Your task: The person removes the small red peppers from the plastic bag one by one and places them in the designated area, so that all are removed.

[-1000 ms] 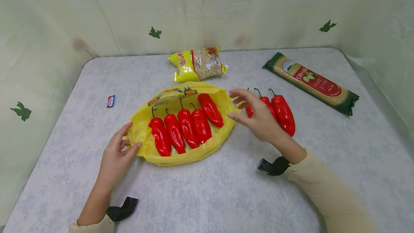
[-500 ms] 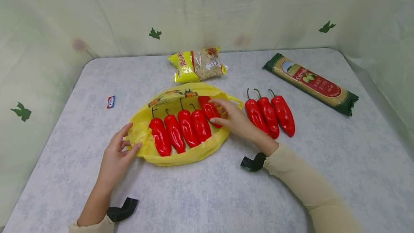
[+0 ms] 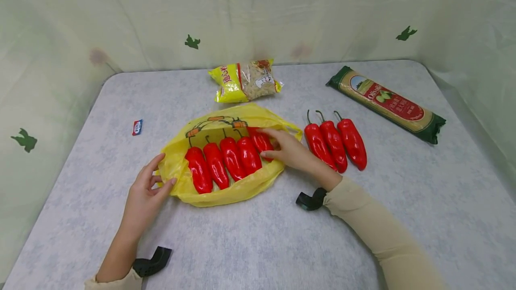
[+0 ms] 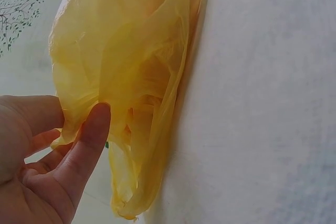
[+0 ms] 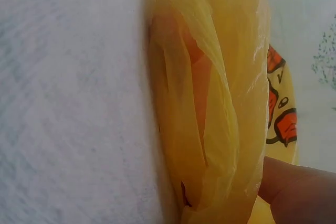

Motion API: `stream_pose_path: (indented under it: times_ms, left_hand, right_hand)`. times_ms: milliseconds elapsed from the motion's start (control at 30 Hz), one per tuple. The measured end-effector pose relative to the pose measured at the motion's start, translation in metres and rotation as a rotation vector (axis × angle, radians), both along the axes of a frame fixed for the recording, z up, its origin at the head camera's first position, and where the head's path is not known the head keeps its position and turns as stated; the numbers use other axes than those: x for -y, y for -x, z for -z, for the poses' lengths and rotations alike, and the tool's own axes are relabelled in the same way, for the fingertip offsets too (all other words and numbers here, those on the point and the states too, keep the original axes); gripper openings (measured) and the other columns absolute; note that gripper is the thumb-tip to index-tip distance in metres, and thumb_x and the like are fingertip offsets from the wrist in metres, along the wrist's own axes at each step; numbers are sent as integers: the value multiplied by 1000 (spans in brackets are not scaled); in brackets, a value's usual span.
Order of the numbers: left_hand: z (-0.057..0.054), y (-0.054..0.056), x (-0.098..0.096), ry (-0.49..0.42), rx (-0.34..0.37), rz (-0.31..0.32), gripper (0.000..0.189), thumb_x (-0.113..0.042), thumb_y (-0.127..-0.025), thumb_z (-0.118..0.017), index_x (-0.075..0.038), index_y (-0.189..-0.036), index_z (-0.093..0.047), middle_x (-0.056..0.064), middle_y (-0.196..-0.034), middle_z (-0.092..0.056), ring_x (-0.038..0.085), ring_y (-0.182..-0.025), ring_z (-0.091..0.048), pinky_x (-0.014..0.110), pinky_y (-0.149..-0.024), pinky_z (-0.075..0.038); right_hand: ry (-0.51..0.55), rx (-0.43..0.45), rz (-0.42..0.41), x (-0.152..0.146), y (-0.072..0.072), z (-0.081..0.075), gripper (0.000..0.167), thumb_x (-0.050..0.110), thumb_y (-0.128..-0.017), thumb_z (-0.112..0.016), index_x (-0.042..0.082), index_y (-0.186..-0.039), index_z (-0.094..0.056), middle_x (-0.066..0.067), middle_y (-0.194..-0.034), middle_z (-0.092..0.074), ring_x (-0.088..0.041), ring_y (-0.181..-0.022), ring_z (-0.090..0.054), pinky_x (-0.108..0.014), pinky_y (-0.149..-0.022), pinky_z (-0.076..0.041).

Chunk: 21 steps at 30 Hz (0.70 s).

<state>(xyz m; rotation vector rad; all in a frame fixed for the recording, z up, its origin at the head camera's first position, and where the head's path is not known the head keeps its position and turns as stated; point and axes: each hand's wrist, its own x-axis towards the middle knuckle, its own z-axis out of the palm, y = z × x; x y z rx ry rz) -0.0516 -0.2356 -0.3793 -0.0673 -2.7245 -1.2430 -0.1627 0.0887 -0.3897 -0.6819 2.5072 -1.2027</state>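
A yellow plastic bag [image 3: 238, 196] lies with its mouth spread toward me in the head view, several red peppers [image 3: 230, 158] side by side within it. My left hand [image 3: 145, 194] pinches the bag's left edge between thumb and fingers; the left wrist view shows the thin plastic [image 4: 121, 51] caught there. Inside the right end of the mouth, my right hand [image 3: 294, 150] has thumb and fingers around the rightmost red pepper [image 3: 259, 142], partly covering it. In the right wrist view, the bag's side [image 5: 210, 103] hides those fingertips. Three more red peppers [image 3: 352, 143] lie to the right.
Behind the bag sits a yellow-and-clear food packet [image 3: 246, 82]. A long green-ended pasta packet [image 3: 387, 102] lies at the back right, and a small blue-and-red packet [image 3: 137, 127] at the left. Pale curtains [image 3: 133, 17] surround the table [image 3: 225, 249].
My right hand has moved left from beside the bag into its mouth, onto the rightmost pepper. That pepper and the bag's back rim have shifted slightly. The left hand has stayed put.
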Motion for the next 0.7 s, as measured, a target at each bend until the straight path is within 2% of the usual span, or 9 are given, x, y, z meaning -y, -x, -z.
stream_pose_path:
  times_ms: [100,200,233,400,467,567,633,700]
  left_hand:
    - [0,0,0,6,-3,-3,63,-12,-85,-63,-16,-140,-33,12,-129,-41,1,-82,-48,7,-66,-44]
    - [0,-1,0,8,-3,-6,63,-12,-85,-63,-17,-140,-33,12,-128,-41,2,-82,-47,7,-66,-44]
    - [0,-1,0,9,-3,-7,63,-12,-85,-63,-17,-140,-33,12,-128,-41,2,-82,-47,7,-66,-44]
    - [0,0,0,20,-8,-14,62,-12,-85,-63,-16,-139,-33,12,-130,-41,2,-83,-47,7,-66,-43]
    - [0,0,0,22,-8,-16,62,-13,-85,-63,-16,-139,-34,12,-130,-41,2,-83,-47,6,-66,-43]
    - [0,0,0,24,-8,-15,62,-13,-85,-63,-16,-139,-34,12,-130,-41,2,-82,-47,6,-66,-43]
    - [0,0,0,23,-8,-14,62,-13,-85,-63,-16,-139,-33,12,-130,-41,2,-82,-47,7,-66,-43]
    - [1,0,0,23,-10,-13,62,-13,-85,-63,-16,-139,-33,12,-130,-41,1,-82,-47,7,-66,-43]
  right_hand:
    - [8,13,-44,1,-1,-2,61,19,-81,-67,19,-136,-40,-3,-96,-49,-16,-78,-44,-26,-62,-40]
    - [31,30,-82,2,-2,-3,63,14,-81,-67,21,-137,-38,-6,-77,-43,-16,-65,-39,-25,-54,-35]
    - [41,35,-88,2,-2,-3,63,13,-81,-67,21,-137,-38,-5,-78,-43,-16,-64,-39,-25,-53,-35]
    - [48,33,-88,2,-5,-3,62,12,-81,-67,25,-135,-41,-5,-96,-45,-18,-80,-39,-27,-61,-38]
    - [62,38,-87,2,-5,-3,59,12,-82,-66,25,-134,-43,-4,-110,-47,-18,-89,-41,-28,-66,-41]
    - [105,80,-82,1,-7,-6,55,13,-83,-65,24,-133,-46,-4,-120,-49,-18,-92,-47,-27,-70,-44]
    - [135,115,-77,-1,-9,-9,52,14,-83,-65,25,-131,-48,1,-128,-46,-17,-96,-49,-28,-72,-46]
    - [160,148,-72,-3,-11,-12,50,15,-83,-65,26,-130,-50,2,-127,-47,-18,-92,-51,-28,-68,-47]
